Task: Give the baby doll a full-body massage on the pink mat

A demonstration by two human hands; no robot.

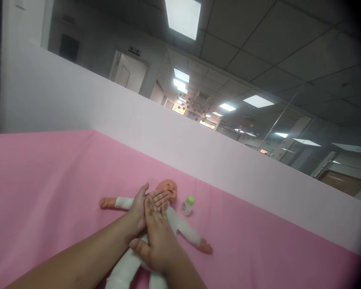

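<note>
Currently, upturned left hand (140, 206) and right hand (160, 237) laid across its palm are both open, gripping nothing, over the white-cloth doll (179, 222), tan plastic head (168, 186) at one o'clock; wide right-hand sweep could knock the small white green-capped bottle (187, 206) at two o'clock.

We've got a pink-covered surface (57, 196) across the lower frame, doll (184, 229) face-up at lower center, green-capped bottle (187, 206) beside it, just right of center.
</note>
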